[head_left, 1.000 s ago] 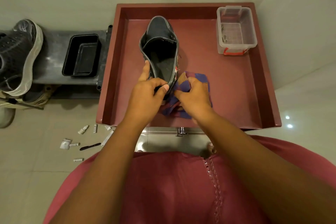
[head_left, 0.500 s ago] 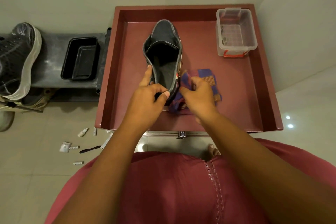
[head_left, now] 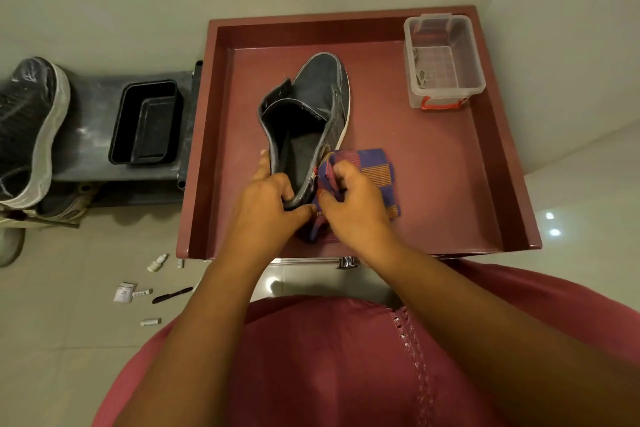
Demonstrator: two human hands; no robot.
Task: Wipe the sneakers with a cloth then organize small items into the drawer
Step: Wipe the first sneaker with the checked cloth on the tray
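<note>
A dark grey sneaker [head_left: 311,104] with a white sole lies in the open red drawer [head_left: 485,166], its toe pointing away and tipped to the right. My left hand [head_left: 266,208] grips the heel collar, thumb inside the opening. My right hand [head_left: 353,204] holds a blue, red and orange checked cloth [head_left: 374,173] bunched against the sneaker's heel side. Part of the cloth lies flat on the drawer floor. Small items [head_left: 138,293] lie scattered on the floor at the left: white plugs, a small bottle, a packet, a black tool.
A clear plastic box [head_left: 443,59] with a red handle stands in the drawer's far right corner. Left of the drawer is a dark shelf holding a black tray [head_left: 145,121] and a black mesh sneaker [head_left: 27,128]. My red garment fills the foreground.
The sneaker has tilted, its toe swinging to the right and its white sole edge showing. My right hand has bunched the cloth against the heel.
</note>
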